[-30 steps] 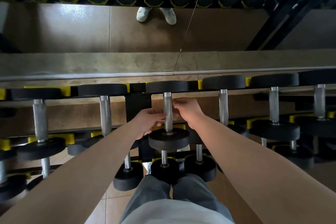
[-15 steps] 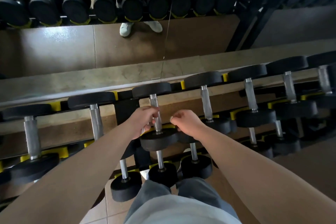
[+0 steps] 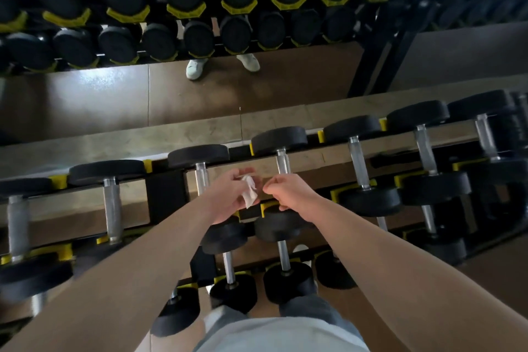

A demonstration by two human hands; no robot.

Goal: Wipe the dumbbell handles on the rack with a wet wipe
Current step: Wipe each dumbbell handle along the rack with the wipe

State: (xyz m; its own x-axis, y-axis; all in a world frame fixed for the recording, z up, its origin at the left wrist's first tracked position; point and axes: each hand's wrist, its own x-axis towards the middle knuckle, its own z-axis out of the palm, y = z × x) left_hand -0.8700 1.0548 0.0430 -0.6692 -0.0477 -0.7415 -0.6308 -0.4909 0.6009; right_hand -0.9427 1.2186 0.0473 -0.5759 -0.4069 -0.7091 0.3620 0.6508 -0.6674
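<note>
Above a black steel rack with yellow cradles (image 3: 164, 200), where bare forearms (image 3: 160, 260) hide the nearer black dumbbell heads (image 3: 224, 237), the left hand (image 3: 228, 197) grips a crumpled white wet wipe (image 3: 249, 191) between two knurled silver dumbbell handles (image 3: 201, 177), the right hand (image 3: 288, 194) curled and empty just beside it, before a wall mirror (image 3: 85, 94) and brown floor tiles (image 3: 485, 274).

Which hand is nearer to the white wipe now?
Left. The left hand holds the wipe in its fingers. The right hand is just right of the wipe with its fingers curled, and a small gap seems to separate them.
</note>
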